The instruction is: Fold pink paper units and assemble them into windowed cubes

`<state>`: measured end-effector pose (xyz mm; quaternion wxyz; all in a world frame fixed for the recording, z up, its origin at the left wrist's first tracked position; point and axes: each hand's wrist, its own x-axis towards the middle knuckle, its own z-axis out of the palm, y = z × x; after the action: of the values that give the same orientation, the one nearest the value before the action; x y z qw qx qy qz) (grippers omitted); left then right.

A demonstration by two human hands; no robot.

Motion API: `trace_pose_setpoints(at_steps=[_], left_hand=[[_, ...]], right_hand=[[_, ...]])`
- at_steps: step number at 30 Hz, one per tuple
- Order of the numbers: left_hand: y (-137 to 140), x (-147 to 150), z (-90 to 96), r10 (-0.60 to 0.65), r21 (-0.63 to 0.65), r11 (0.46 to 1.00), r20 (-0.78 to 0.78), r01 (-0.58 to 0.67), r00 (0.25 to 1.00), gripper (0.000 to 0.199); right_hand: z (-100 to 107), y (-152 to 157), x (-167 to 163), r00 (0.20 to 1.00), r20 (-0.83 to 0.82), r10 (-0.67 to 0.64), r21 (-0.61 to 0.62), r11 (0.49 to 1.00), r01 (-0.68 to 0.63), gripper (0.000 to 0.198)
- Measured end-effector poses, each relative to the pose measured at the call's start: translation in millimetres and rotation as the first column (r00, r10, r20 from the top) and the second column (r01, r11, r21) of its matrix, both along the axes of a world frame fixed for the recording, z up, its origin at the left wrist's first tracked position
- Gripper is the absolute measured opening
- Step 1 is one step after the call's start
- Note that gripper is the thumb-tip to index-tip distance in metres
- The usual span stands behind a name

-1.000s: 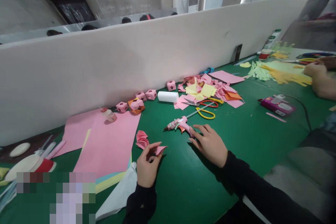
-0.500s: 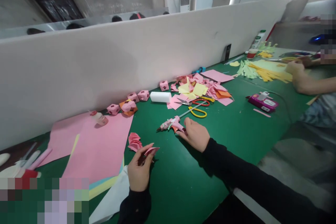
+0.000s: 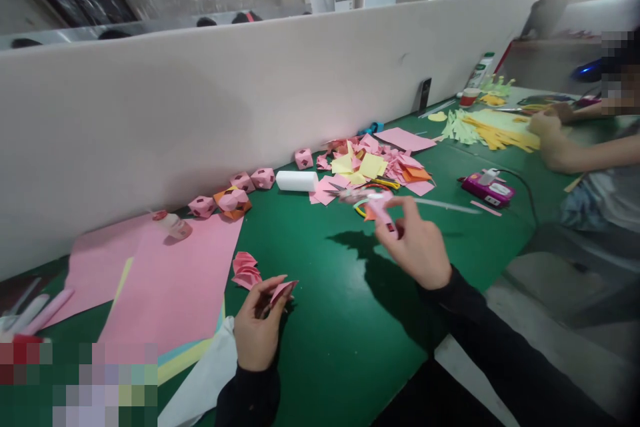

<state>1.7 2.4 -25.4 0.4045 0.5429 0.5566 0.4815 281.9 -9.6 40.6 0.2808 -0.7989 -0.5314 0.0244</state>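
Observation:
My left hand (image 3: pixel 257 330) pinches a small folded piece of pink paper (image 3: pixel 283 291) between thumb and fingers, low over the green table. Beside it lies another folded pink paper piece (image 3: pixel 246 270), deeper in colour. My right hand (image 3: pixel 420 243) is wrapped round the handle of a pink hot glue gun (image 3: pixel 383 209), lifted off the table with its shadow below. The gun's nozzle points left, and a clear glue stick (image 3: pixel 447 206) sticks out behind it to the right. Scissors (image 3: pixel 385 183) lie on the table behind the gun, partly covered by it.
Pink paper sheets (image 3: pixel 170 287) lie at left with a small bottle (image 3: pixel 173 224). Folded pink paper balls (image 3: pixel 263 178), a white roll (image 3: pixel 297 181) and a paper scrap pile (image 3: pixel 373 163) line the partition (image 3: pixel 210 107). A purple power strip (image 3: pixel 487 189) and another person's hands (image 3: pixel 547 125) are at right.
My right hand has picked the glue gun up off the table and moved it to the right. My left hand keeps its pinch on the folded paper. The view has shifted slightly.

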Motion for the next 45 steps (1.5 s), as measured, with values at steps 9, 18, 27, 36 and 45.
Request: trace_pose_setpoints(at_steps=[9,18,27,36,45], left_hand=[[-1.4,6.6,4.1,-0.007,0.005,1.0,-0.019,0.007,1.0,0.035],[1.7,3.0,1.9,-0.143,-0.049,0.989,-0.054,0.14,0.988,0.032],[2.0,5.5,3.1,-0.128,-0.063,0.99,-0.029,0.126,0.991,0.029],[5.3,11.6,8.5,0.001,-0.155,0.988,0.139,0.02,0.99,0.045],[35.1,4.4,-0.8,0.217,-0.057,0.975,-0.003,-0.217,0.976,0.049]], right_hand=[[-36.1,9.7,74.1,0.883,0.124,-0.453,-0.259,0.844,0.469,0.041],[-58.0,43.6,81.1,0.893,0.137,-0.428,-0.268,0.852,0.45,0.049],[-42.9,47.8,70.6,0.92,0.166,-0.354,-0.264,0.883,0.388,0.054],[-6.6,13.4,-55.8,0.866,-0.147,0.477,-0.186,0.847,-0.498,0.038],[-52.4,64.3,-150.1,0.662,-0.378,0.647,-0.007,0.713,-0.701,0.03]])
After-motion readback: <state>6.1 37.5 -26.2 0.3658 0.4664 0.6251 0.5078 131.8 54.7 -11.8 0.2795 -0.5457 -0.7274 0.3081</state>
